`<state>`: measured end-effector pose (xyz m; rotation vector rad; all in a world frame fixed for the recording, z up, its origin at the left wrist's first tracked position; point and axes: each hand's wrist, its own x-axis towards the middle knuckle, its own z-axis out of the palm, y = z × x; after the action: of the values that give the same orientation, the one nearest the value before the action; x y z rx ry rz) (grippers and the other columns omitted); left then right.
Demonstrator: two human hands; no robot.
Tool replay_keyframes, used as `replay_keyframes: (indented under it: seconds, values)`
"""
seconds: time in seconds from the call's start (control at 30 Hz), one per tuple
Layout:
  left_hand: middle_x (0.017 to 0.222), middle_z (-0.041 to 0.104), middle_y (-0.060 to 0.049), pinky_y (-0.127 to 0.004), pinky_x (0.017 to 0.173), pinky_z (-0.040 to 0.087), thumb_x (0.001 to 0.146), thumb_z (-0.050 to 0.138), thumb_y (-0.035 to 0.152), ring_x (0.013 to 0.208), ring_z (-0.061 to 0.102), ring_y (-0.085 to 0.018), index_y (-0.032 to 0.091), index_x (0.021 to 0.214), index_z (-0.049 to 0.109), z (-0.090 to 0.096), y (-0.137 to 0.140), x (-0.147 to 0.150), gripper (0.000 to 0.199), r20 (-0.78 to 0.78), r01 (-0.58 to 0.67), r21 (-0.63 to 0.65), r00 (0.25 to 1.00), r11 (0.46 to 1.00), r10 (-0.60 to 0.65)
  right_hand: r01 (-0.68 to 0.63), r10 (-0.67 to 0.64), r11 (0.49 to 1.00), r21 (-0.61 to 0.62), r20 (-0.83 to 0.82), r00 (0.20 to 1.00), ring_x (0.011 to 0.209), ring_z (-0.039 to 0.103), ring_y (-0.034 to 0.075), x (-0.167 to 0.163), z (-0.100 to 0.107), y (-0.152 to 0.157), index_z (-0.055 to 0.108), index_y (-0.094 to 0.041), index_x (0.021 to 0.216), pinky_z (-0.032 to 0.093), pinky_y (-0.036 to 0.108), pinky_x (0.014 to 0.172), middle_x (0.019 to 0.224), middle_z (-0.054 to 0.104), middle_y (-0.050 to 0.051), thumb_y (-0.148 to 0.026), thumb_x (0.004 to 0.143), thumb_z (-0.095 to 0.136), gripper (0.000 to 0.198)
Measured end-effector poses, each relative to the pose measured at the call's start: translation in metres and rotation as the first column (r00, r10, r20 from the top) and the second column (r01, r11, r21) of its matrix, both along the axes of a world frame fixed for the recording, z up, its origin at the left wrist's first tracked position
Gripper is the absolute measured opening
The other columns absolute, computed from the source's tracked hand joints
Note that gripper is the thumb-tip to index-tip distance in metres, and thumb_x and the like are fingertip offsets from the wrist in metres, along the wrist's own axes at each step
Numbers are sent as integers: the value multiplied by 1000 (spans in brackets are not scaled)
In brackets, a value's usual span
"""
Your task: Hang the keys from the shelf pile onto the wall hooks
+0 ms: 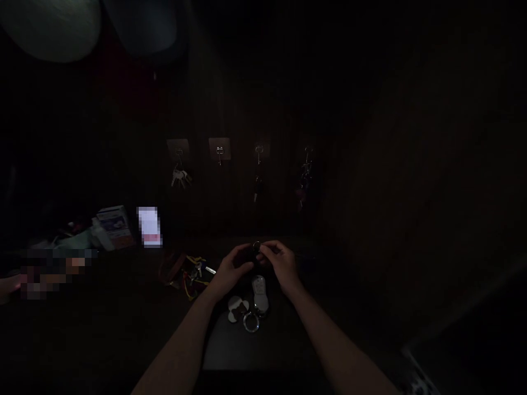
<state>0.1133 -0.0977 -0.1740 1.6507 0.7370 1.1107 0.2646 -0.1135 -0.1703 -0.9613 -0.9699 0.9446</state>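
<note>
Bare hands (228, 272), seemingly bare forearms (177, 341)

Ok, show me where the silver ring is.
In the head view, the silver ring lies low, just left of centre, below the white fob and to the lower right of the pale charm.

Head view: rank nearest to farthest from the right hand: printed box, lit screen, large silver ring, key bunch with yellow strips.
1. Large silver ring: below and left of the right hand
2. Key bunch: left, past the left hand
3. Lit screen: farther left
4. Printed box: leftmost
</note>
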Motion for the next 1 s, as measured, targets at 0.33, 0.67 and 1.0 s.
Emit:
replay_keyframes:
  seconds: [0.33,0.67,1.0]
  values:
    - [111,62,-11,-38,83,49,72,67,37,84,65,-20,14,111,58,-1,-3,1,47,251,157,-388,966,908,-59,20,-28,995,-96,-79,996,46,53,8,7,-5,5,63,-16,67,35,18,40,57,61,-2,-41,59,72,27]
    - [96,65,-9,-32,73,53,70,70,35,69,66,-16,15,103,61,-5,2,0,40,341,200,-452,939,869,-39,-61,56,994,-86,-51,997,42,46,7,3,-5,5,59,-18,68,31,18,39,51,53,-6,-41,59,70,27]
    - [96,65,-9,-33,68,53,70,68,34,65,63,-14,13,96,64,-4,2,-1,34,399,262,-456,915,851,-68,-10,8,1000,26,85,996,76,60,16,4,1,0,69,-22,75,45,27,70,76,67,-1,-38,65,67,20]
